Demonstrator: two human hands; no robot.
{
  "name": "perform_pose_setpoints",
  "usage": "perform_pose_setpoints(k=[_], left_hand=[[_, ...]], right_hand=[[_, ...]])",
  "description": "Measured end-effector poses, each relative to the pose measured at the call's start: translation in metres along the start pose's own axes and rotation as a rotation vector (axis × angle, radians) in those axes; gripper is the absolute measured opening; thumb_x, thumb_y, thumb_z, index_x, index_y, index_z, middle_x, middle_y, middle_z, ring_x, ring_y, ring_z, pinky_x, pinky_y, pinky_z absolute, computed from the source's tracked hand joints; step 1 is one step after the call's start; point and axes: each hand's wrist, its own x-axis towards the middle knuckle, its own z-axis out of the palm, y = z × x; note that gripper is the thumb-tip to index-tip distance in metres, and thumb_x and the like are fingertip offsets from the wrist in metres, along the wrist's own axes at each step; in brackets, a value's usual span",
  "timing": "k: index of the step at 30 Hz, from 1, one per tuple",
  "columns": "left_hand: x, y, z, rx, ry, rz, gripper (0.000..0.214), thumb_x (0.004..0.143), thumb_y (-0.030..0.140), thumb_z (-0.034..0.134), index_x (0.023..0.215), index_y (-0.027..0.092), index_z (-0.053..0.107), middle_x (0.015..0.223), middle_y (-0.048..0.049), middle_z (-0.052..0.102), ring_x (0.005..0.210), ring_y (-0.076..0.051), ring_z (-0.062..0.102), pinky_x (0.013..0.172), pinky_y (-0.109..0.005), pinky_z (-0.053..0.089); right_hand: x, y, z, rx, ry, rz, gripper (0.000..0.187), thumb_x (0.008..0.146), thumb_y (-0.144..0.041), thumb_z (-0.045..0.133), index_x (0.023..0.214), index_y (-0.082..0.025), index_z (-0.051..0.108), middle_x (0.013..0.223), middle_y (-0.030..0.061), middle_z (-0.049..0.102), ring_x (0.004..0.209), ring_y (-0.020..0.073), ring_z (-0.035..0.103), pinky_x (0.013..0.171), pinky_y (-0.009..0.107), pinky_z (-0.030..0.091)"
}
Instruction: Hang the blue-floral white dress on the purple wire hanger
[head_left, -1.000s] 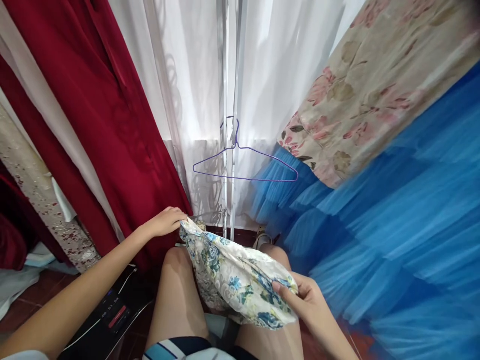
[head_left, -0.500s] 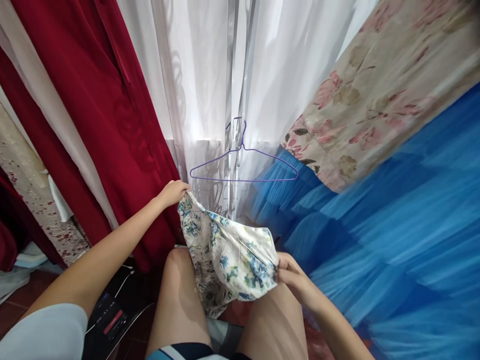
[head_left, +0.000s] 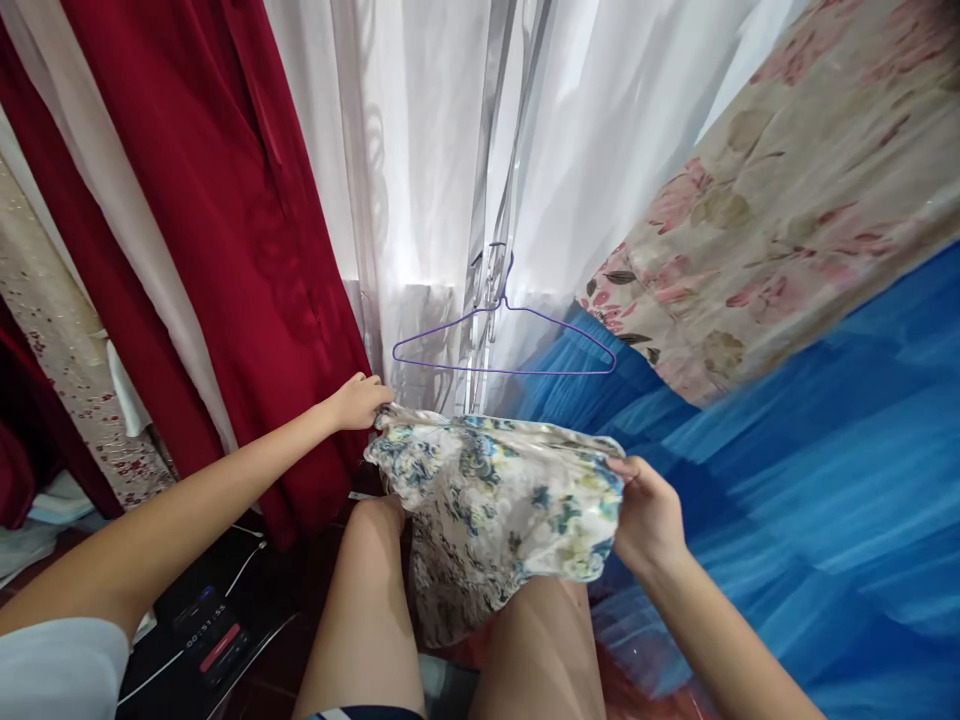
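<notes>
- Starting and ending with the head view: looking down at a white cloth with a blue and green floral print (head_left: 495, 500), held up over the lap.
- Pinching its upper left corner with the left hand (head_left: 360, 402), in a closed grip right by the edge of some long red fabric (head_left: 225, 260).
- Gripping the opposite edge with the right hand (head_left: 651, 515), thumb on the near side; probably got the fingers tucked behind, but hard to see through the cloth.
- Keeping the top edge fairly straight between both hands, letting the rest droop in folds over the bare legs (head_left: 367, 610).
- Just beyond the cloth, seeing a bare purple hanger (head_left: 504, 371) in front of white drapes (head_left: 427, 150).
- Over to the right, seeing pinkish floral fabric (head_left: 750, 230) above layers of blue tulle (head_left: 810, 490).
- Down by the left forearm, spotting a phone (head_left: 214, 635) showing digits and a red button, with a white cable (head_left: 154, 677) nearby.
</notes>
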Motion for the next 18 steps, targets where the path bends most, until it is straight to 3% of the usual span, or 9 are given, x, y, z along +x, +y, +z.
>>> perform_pose_setpoints(k=[5,8,13,16,18], left_hand=[[0.001,-0.004,-0.012,-0.042,0.041,-0.027,0.018,0.075,0.023,0.06,0.094,0.024,0.06,0.099,-0.0044,0.066,0.1,-0.027,0.053,0.08,-0.037,0.036],[0.012,-0.014,-0.02,-0.086,0.116,-0.103,0.026,0.081,0.032,0.059,0.106,0.025,0.057,0.112,-0.0061,0.063,0.103,-0.028,0.052,0.075,-0.035,0.039],[0.028,-0.024,-0.032,-0.158,0.271,-0.173,0.023,0.092,0.024,0.039,0.107,0.02,0.056,0.11,-0.0089,0.061,0.101,-0.025,0.052,0.086,-0.037,0.041],[0.033,-0.021,-0.038,-0.229,0.343,-0.144,0.028,0.095,0.023,0.035,0.11,0.019,0.057,0.114,-0.0087,0.061,0.108,-0.024,0.051,0.096,-0.036,0.038],[0.04,-0.016,-0.038,-0.509,0.406,-0.152,0.024,0.093,0.026,0.041,0.105,0.019,0.061,0.113,-0.0068,0.062,0.11,-0.023,0.051,0.1,-0.034,0.036]], right_hand=[[0.049,-0.014,-0.03,-0.386,0.126,-0.286,0.011,0.065,-0.027,0.069,0.061,-0.019,0.063,0.049,-0.0018,0.052,0.045,0.0134,0.043,0.044,0.026,0.03],[0.071,-0.02,-0.029,-0.589,0.118,-0.436,0.007,0.066,-0.023,0.064,0.069,-0.017,0.067,0.058,-0.0004,0.06,0.051,0.0134,0.047,0.047,0.025,0.033],[0.076,-0.028,-0.008,-0.71,0.037,-0.548,0.038,0.072,-0.021,0.059,0.108,-0.014,0.068,0.068,0.0023,0.068,0.055,0.0153,0.055,0.053,0.026,0.04],[0.088,-0.033,-0.012,-0.734,0.141,-0.571,0.072,0.073,-0.02,0.059,0.143,-0.015,0.046,0.075,0.0033,0.071,0.054,0.0161,0.054,0.052,0.027,0.041],[0.109,-0.036,-0.022,-0.735,0.213,-0.551,0.086,0.073,-0.021,0.06,0.153,-0.012,0.029,0.089,0.0078,0.072,0.057,0.0177,0.057,0.056,0.029,0.044]])
